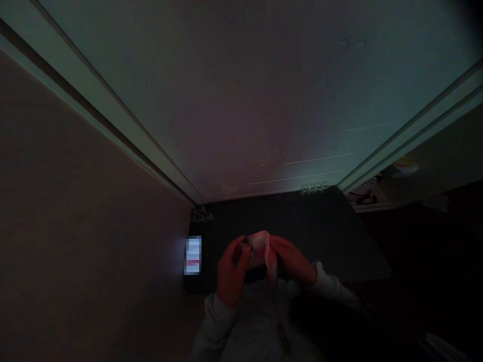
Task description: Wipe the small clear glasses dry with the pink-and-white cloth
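Note:
My left hand (pixel 231 274) is closed, with thumb and fingers pinching a small dark-topped object (pixel 246 243); its kind is too dim to make out. Between my hands is a pale, soft-looking piece of cloth (pixel 259 246), lit pinkish, with a folded edge that hangs down on the right. My right hand (pixel 294 259) grips this cloth from the right side, and its fingertips are partly hidden behind the fold. Both hands are over the near part of a dark tabletop (pixel 320 241), close to my body.
A lit phone (pixel 192 255) stands or lies at the table's left edge, by the wall (pixel 94 211). Small clear round items (pixel 315 188) line the back edge, with more at the back left corner (pixel 202 213). A pale panel (pixel 234 100) rises behind. Assorted items (pixel 366 191) lie beyond the right side.

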Action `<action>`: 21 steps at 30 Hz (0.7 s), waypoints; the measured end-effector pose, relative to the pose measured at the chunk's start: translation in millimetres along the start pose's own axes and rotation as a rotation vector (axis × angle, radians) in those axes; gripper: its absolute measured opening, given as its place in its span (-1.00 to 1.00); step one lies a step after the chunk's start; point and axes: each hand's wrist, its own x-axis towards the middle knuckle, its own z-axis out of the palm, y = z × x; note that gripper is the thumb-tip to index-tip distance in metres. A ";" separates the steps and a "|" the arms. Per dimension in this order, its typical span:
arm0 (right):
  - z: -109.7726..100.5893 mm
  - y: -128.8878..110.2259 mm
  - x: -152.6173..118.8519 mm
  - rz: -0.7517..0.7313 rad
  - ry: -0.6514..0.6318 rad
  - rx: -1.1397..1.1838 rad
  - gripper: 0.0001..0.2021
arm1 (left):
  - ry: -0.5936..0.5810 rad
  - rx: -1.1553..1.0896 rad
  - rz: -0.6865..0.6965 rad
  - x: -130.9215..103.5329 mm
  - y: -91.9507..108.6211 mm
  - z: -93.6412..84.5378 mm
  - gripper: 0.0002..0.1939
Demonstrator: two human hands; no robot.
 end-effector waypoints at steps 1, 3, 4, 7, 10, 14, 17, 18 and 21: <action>-0.8 0.0 -0.2 -0.005 0.009 0.008 -0.55 | -0.011 0.003 -0.016 0.9 -1.2 0.7 -0.68; -0.3 -0.1 -0.7 -0.003 0.009 0.034 -0.55 | -0.023 0.044 -0.009 1.4 -1.2 2.4 -0.67; 0.7 -0.2 -1.2 0.006 0.001 0.052 -0.55 | -0.021 0.072 0.004 1.1 -0.2 3.4 -0.68; 5.3 -0.3 -2.6 0.041 -0.025 0.092 -0.54 | -0.003 0.158 0.051 -0.5 4.8 5.5 -0.79; 8.1 -0.8 -3.1 0.032 -0.049 0.086 -0.54 | -0.016 0.212 0.095 -1.1 8.0 5.4 -0.89; 7.0 -3.6 -2.7 -0.061 -0.092 -0.007 -0.55 | -0.033 0.281 0.169 -0.3 7.2 3.6 -0.85; 5.6 -6.7 -3.2 -0.089 -0.071 -0.103 -0.57 | -0.055 0.310 0.220 0.4 6.5 3.0 -0.84; 5.5 -7.6 -3.6 -0.090 -0.061 -0.129 -0.57 | -0.065 0.317 0.235 0.7 6.5 3.0 -0.85; 5.4 -9.5 -4.9 -0.120 -0.049 -0.152 -0.60 | -0.093 0.325 0.279 1.9 6.5 3.0 -0.86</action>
